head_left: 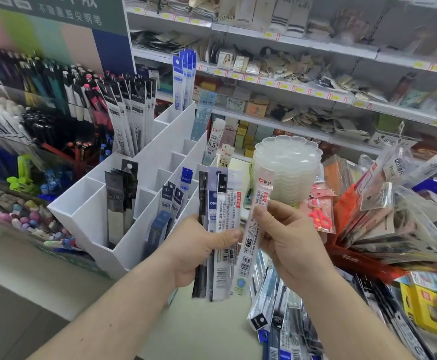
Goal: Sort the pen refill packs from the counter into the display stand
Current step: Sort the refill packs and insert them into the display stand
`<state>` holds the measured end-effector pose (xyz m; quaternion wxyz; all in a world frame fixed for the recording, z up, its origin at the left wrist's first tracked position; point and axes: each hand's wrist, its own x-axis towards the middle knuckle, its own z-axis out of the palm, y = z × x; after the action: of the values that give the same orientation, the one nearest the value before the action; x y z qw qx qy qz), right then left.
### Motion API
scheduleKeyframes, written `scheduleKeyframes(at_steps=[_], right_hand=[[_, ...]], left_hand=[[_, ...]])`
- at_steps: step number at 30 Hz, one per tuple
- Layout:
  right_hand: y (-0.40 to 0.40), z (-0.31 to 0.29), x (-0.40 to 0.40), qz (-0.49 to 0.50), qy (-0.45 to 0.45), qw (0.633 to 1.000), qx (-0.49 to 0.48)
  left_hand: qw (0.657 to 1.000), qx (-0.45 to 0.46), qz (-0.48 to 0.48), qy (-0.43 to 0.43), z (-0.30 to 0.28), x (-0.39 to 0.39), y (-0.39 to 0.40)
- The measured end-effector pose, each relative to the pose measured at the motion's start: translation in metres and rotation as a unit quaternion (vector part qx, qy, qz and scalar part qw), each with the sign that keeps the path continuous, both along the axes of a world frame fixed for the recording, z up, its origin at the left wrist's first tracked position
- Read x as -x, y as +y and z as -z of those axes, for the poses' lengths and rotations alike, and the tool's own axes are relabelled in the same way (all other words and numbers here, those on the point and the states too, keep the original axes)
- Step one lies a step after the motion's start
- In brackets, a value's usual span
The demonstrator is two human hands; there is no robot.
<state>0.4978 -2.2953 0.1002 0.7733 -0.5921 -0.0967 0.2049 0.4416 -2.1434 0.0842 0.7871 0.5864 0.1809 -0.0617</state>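
1. The pink-topped refill pack stands upright in front of the display stand, just right of its near corner. The right hand pinches it between thumb and curled fingers.
2. Beside it, touching or nearly so, the left hand grips a fanned bundle of refill packs, thumb pressed across their fronts. The bundle is held before the stand's near right edge.
3. The stand is partly filled. Its back left compartment carries tall black packs, the back right corner blue-and-white packs, and the near compartments a few grey-black and dark blue ones. Several middle compartments look empty from here.
4. By my judgement the sorting is roughly midway: a loose pile of packs lies on the counter right of and nearer than the stand, and both hands hold more.
5. Readable writing: "deli" on black headers in the stand and in the bundle, "0.5" on packs along the stand's right edge, "388" on a near grey pack. The smaller Chinese text is too fine to read.
6. Just right of the stand sits a stack of clear scalloped trays; left of it, racks of pens.
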Motion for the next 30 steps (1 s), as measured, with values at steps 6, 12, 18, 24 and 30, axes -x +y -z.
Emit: scheduleKeyframes(at_steps=[6, 12, 18, 24, 30], right_hand=[[-0.002, -0.006, -0.003, -0.026, -0.027, 0.998, 0.041], [-0.006, 0.004, -0.009, -0.025, 0.013, 0.998, 0.055], [-0.006, 0.001, -0.012, 0.042, 0.109, 0.993, 0.034], [0.003, -0.008, -0.011, 0.149, 0.083, 0.979, 0.109], [0.005, -0.020, -0.011, 0.064, 0.135, 0.984, 0.098]], left_hand=[[1.000, -0.018, 0.010, -0.005, -0.002, -0.002, -0.008], [0.999, -0.047, 0.015, -0.020, -0.001, -0.003, -0.010], [0.995, -0.098, -0.028, -0.002, -0.006, -0.003, -0.009], [0.962, -0.255, -0.015, -0.099, -0.010, 0.002, -0.025], [0.968, -0.229, -0.061, -0.082, -0.001, 0.001, -0.024]])
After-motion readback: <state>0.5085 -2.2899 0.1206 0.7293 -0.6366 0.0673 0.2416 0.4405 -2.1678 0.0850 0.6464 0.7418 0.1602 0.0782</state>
